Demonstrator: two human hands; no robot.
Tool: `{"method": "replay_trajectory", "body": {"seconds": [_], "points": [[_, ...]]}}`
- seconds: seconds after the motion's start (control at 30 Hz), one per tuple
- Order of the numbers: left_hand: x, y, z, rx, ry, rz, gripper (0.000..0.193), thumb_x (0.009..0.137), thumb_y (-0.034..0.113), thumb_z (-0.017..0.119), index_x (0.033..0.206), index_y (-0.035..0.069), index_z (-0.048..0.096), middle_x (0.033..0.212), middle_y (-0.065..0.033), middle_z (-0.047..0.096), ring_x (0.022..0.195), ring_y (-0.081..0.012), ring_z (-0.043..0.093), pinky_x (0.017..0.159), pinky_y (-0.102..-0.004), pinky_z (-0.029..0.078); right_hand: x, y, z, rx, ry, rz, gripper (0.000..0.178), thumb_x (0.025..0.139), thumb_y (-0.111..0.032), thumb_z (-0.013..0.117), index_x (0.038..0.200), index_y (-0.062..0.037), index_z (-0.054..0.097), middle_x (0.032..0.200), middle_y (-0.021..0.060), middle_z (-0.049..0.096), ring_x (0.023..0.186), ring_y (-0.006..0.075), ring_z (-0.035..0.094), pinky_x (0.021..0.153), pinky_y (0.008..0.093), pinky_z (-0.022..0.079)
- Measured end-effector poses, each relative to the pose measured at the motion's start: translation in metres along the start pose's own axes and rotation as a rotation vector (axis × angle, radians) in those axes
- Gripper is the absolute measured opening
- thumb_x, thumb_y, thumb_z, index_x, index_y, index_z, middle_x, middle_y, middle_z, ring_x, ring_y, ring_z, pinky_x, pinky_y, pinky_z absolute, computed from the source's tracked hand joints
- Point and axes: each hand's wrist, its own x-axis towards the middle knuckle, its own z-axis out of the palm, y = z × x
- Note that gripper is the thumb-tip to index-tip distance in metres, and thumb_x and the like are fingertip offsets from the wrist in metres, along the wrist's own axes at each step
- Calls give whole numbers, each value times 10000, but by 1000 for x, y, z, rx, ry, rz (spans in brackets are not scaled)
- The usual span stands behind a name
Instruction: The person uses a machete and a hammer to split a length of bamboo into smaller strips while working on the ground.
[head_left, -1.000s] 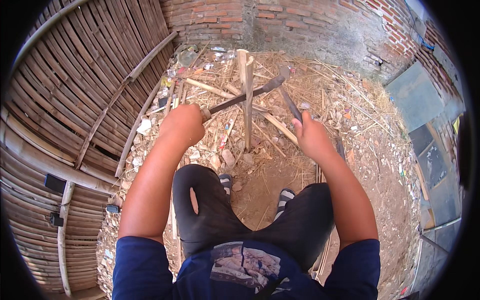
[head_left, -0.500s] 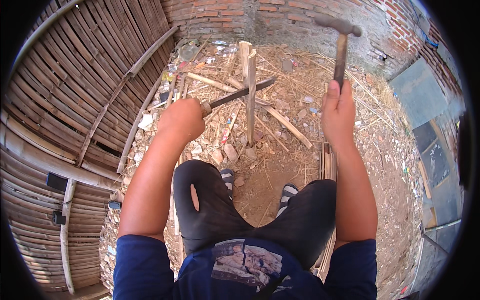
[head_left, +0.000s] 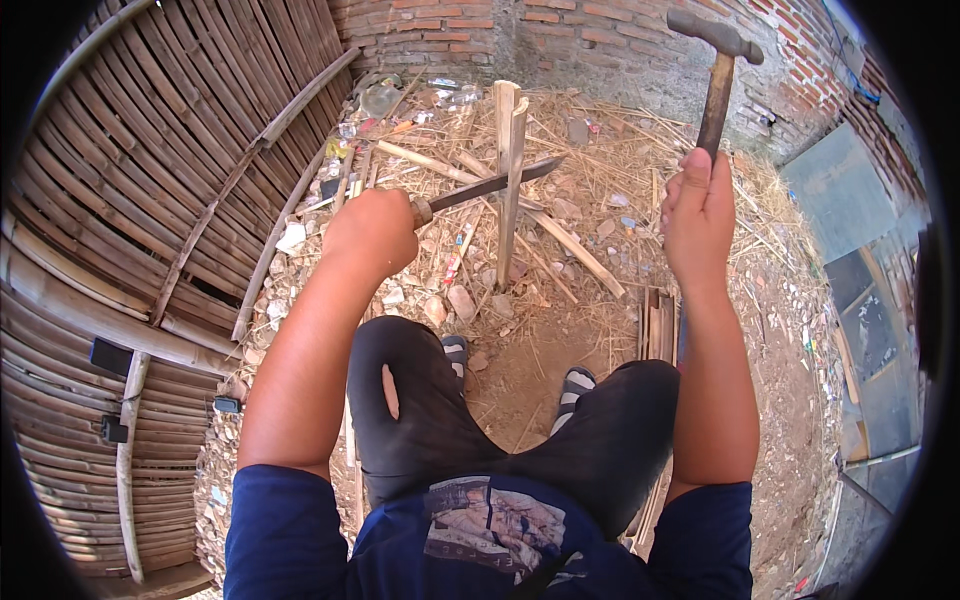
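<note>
My left hand (head_left: 372, 235) is closed round the wooden handle of a machete (head_left: 462, 195). Its dark blade runs to the right and slightly upward, lodged in a split in an upright bamboo piece (head_left: 510, 215). The bamboo's top stands parted into two strips above the blade, and its lower end reaches the ground between my feet and the rubble. My right hand (head_left: 698, 215) grips a hammer (head_left: 716, 95) by its dark, worn handle. The hammer's metal head is raised high at the upper right, well apart from the blade and the bamboo.
A bamboo-slat wall (head_left: 190, 170) rises on the left, a brick wall (head_left: 580, 45) at the back. Bamboo lengths (head_left: 580, 255), straw, stones and litter cover the ground ahead. Split bamboo strips (head_left: 655, 330) lie beside my right knee. Grey sheets (head_left: 840, 190) lean at the right.
My right hand has lifted the hammer higher and to the right. The machete, the upright bamboo and my left hand have shifted slightly right, and the blade's tip has tilted a little.
</note>
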Motion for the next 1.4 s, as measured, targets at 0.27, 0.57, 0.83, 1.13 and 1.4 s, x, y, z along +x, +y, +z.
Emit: {"method": "replay_trajectory", "body": {"seconds": [0.27, 0.57, 0.83, 1.13, 1.4], "points": [[-6, 0, -10, -10, -40, -47, 258, 866, 110, 657, 1089, 28, 758, 1125, -197, 746, 1044, -352, 732, 918, -444, 587, -11, 29, 14, -528, -511, -64, 418, 1073, -410, 516, 1097, 7, 542, 728, 198, 639, 626, 346, 643, 610, 486, 482], [-12, 1, -17, 22, -64, -67, 279, 869, 103, 650, 1117, 41, 762, 1128, -189, 747, 1063, -340, 729, 917, -439, 588, -24, 6, 37, 309, 151, 45, 338, 1121, -401, 431, 1028, -84, 502, 644, -31, 421, 542, 75, 463, 451, 221, 367], [-5, 2, -8, -45, -51, -62, 268, 872, 101, 649, 1106, 45, 766, 1141, -192, 744, 1064, -339, 729, 909, -436, 592, -23, 46, 13, -437, -438, 54, 424, 1068, -429, 526, 1070, -5, 548, 745, 157, 641, 683, 282, 635, 649, 453, 484], [0, 12, -1, -67, -41, -49, 262, 872, 110, 646, 1099, 28, 749, 1105, -207, 744, 1045, -357, 726, 899, -451, 585, -16, 28, 24, -163, 43, -26, 364, 1099, -379, 474, 1115, -18, 510, 701, 129, 610, 619, 272, 620, 585, 422, 479], [2, 13, 0, -51, -54, -42, 247, 889, 114, 651, 1098, 52, 767, 1111, -181, 753, 1042, -330, 734, 897, -429, 590, 1, 45, 17, -479, -403, -44, 414, 1083, -411, 502, 993, -10, 558, 706, 112, 598, 586, 291, 582, 582, 439, 468]]}}
